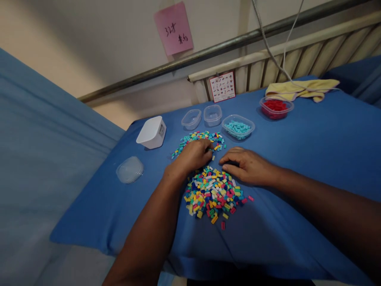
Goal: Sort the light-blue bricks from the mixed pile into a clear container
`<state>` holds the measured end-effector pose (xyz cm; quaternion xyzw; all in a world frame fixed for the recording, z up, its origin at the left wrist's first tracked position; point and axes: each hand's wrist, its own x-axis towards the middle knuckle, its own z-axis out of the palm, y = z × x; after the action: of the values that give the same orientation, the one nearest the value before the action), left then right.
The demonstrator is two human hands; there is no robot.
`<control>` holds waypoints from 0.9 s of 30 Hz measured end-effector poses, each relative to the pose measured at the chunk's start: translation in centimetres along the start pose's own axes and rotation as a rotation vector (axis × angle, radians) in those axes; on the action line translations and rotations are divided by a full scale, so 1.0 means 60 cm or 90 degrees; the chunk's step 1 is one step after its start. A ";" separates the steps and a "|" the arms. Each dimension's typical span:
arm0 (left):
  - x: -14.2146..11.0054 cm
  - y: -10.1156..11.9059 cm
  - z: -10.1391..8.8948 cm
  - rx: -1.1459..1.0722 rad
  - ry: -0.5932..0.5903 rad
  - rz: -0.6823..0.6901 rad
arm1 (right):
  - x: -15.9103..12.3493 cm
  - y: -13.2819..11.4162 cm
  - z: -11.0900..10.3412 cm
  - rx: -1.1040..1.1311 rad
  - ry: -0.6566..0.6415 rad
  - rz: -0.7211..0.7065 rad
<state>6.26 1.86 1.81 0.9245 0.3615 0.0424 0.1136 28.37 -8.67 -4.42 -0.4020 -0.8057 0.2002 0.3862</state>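
Note:
My left hand (197,152) lies over the near edge of the far pile of small toy bricks (186,139), which is mostly turquoise with some yellow and pink. Its fingers are curled together, and whatever is between them is hidden. To its right, my right hand (244,165) rests on the cloth with fingers bent and the thumb apart, nothing seen in it. Below both hands spreads a larger mixed pile of bricks (212,192) in yellow, pink, white, green and blue. A single pale yellow brick (213,158) sits between the hands.
Behind the piles stand two clear tubs (191,120), a tub of turquoise bricks (238,127) and a tub of red bricks (275,108). A white box (152,133) and clear lids (130,170) are at left. A yellow cloth (302,89) and picture card (222,87) are at the back.

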 end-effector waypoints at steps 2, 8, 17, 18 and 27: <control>-0.004 -0.001 -0.009 -0.080 0.024 -0.026 | 0.000 0.000 0.000 -0.002 -0.001 0.004; 0.038 0.024 -0.041 -0.189 0.063 -0.028 | 0.001 -0.001 0.000 0.007 0.004 0.010; 0.165 0.061 -0.039 -0.241 0.131 0.046 | 0.003 -0.006 -0.003 0.022 0.005 0.001; 0.158 0.058 -0.037 -0.236 0.129 0.048 | 0.003 -0.006 -0.003 0.021 0.006 0.003; 0.044 0.013 -0.011 0.085 -0.055 0.161 | 0.004 -0.001 0.002 0.025 0.005 0.002</control>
<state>8.60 3.25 2.65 0.9692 0.2387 -0.0077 0.0609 28.16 -8.51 -4.32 -0.3962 -0.7995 0.2148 0.3971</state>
